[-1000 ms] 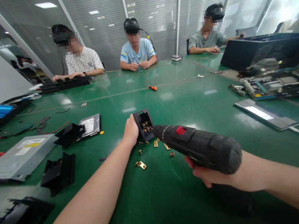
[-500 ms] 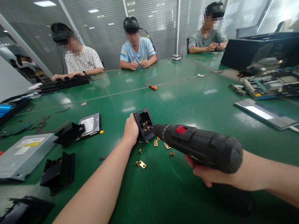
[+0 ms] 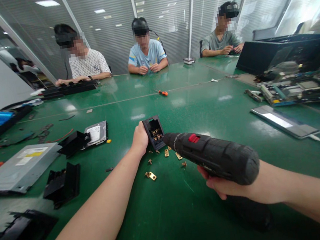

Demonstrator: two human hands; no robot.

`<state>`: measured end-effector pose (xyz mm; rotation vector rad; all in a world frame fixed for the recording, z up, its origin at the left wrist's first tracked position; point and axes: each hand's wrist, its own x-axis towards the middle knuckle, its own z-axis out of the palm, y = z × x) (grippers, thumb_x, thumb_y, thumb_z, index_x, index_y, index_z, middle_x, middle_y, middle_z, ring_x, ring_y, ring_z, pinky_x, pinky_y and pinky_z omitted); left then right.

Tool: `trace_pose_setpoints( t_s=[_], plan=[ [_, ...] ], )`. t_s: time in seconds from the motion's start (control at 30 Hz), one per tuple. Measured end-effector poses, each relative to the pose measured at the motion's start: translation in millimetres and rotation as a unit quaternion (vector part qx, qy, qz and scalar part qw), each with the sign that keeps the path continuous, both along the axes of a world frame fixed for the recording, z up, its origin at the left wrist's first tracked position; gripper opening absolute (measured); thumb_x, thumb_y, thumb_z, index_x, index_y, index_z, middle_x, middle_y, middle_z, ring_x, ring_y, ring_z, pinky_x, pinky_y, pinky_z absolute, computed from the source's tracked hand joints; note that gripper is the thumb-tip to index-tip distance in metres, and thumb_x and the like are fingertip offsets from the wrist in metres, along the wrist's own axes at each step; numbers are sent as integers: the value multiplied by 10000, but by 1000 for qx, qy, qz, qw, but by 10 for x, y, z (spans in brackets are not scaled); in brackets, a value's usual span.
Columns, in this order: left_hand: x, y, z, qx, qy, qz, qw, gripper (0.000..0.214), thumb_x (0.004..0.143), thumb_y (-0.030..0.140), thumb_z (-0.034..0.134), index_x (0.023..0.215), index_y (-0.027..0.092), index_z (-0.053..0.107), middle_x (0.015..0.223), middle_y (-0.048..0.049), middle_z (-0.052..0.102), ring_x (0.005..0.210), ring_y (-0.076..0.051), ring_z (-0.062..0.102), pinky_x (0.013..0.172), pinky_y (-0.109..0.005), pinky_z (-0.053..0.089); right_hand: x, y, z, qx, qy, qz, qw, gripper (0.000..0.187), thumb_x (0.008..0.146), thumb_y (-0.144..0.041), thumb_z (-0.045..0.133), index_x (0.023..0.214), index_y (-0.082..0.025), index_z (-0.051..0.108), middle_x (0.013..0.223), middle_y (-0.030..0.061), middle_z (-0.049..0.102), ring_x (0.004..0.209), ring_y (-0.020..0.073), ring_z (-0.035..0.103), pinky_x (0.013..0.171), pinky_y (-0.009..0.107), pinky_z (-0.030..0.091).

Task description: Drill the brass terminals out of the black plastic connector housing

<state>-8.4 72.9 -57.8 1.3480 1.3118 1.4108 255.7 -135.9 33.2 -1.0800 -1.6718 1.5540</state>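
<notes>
In the head view my left hand (image 3: pixel 140 138) grips the left side of a small black plastic housing (image 3: pixel 154 135), tilted so its open side faces me. Brass screws and contacts show inside it. My right hand (image 3: pixel 227 186) is wrapped round the handle of a black cordless drill (image 3: pixel 213 156) with a red switch. The drill's chuck end points left at the housing's right edge; whether a bit touches it, I cannot tell. Small brass plates (image 3: pixel 152 176) and loose screws (image 3: pixel 184 165) lie on the green table below the housing.
Left are more black plastic housings (image 3: pixel 62 184), a metal drive (image 3: pixel 17 169) and a hard disk (image 3: pixel 97 133). An orange screwdriver (image 3: pixel 162 93) lies ahead. Circuit boards (image 3: pixel 296 87) and a phone-like device with a cable (image 3: pixel 286 121) sit right. Three people sit across the table (image 3: pixel 117 114).
Both my hands, the housing and the drill hold almost the same place. At the far right, the co-worker's hands have shifted slightly.
</notes>
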Motion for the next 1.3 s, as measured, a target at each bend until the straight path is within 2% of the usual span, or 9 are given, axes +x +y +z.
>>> trace_pose_setpoints(
  t_s=[0.27, 0.43, 0.63, 0.87, 1.0, 1.3],
  plan=[
    [-15, 17, -14, -8, 1, -3, 1000, 404, 925, 528, 492, 750, 198, 647, 663, 8, 635, 687, -197, 580, 712, -323, 481, 5, -9, 7, -1, 3, -6, 1000, 486, 802, -187, 720, 1247, -208, 527, 806, -26, 660, 540, 121, 679, 512, 244, 599],
    [-1, 8, -8, -5, -9, 9, 1000, 395, 930, 519, 497, 741, 205, 643, 671, 2, 641, 707, -210, 602, 719, -332, 492, -4, -9, -6, 3, 5, -14, 1000, 773, 800, -193, 715, 1507, -221, 401, 847, -9, 676, 518, 125, 675, 492, 253, 596],
    [6, 0, 6, -13, -15, -3, 1000, 409, 933, 529, 482, 747, 203, 645, 669, 3, 641, 703, -205, 592, 718, -328, 491, 9, 6, -24, -7, 14, -8, 1000, 742, 800, -193, 727, 1479, -221, 431, 853, -10, 671, 535, 129, 683, 513, 253, 609],
    [9, -16, 17, -9, -10, 11, 1000, 377, 932, 504, 490, 758, 205, 641, 673, 8, 641, 716, -207, 599, 727, -325, 491, -6, 23, -7, 2, 31, 4, 1000, 812, 813, -200, 736, 1538, -243, 373, 952, 13, 676, 526, 106, 672, 506, 232, 604],
    [18, -28, 34, -17, -18, 17, 1000, 390, 914, 544, 507, 760, 211, 638, 674, 7, 642, 712, -210, 600, 723, -327, 490, -10, 32, 45, 1, 31, 29, 999, 786, 845, -176, 725, 1537, -258, 360, 962, 6, 657, 548, 95, 670, 533, 226, 615],
    [22, -27, 26, -23, -25, 13, 999, 420, 905, 587, 504, 752, 217, 631, 674, 5, 645, 706, -210, 612, 718, -328, 497, -23, 44, 69, -13, 30, 31, 999, 772, 862, -188, 738, 1528, -242, 352, 954, 2, 648, 563, 89, 669, 547, 215, 613]
  ],
)
